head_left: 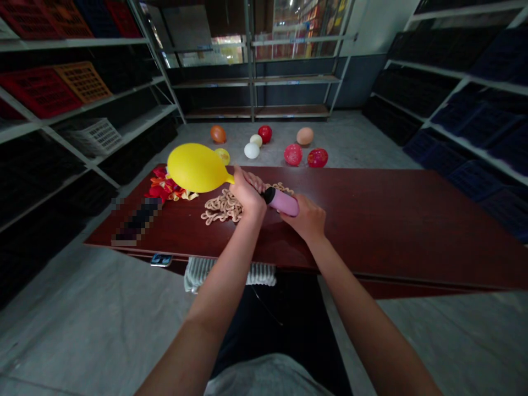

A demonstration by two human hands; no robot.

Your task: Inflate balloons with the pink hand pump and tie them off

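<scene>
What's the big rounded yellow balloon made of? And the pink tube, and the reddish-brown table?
Big rounded yellow balloon: likely rubber, smooth, tapering to a stretched neck. Cylindrical pink tube: probably plastic, satiny, evenly coloured. Long reddish-brown table: maybe wood or laminate, glossy, with soft reflections.

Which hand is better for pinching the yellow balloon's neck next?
Probably the left hand: its fingers are right at the neck of the yellow balloon. The right hand grips the pink tool, farther from the balloon.
</scene>
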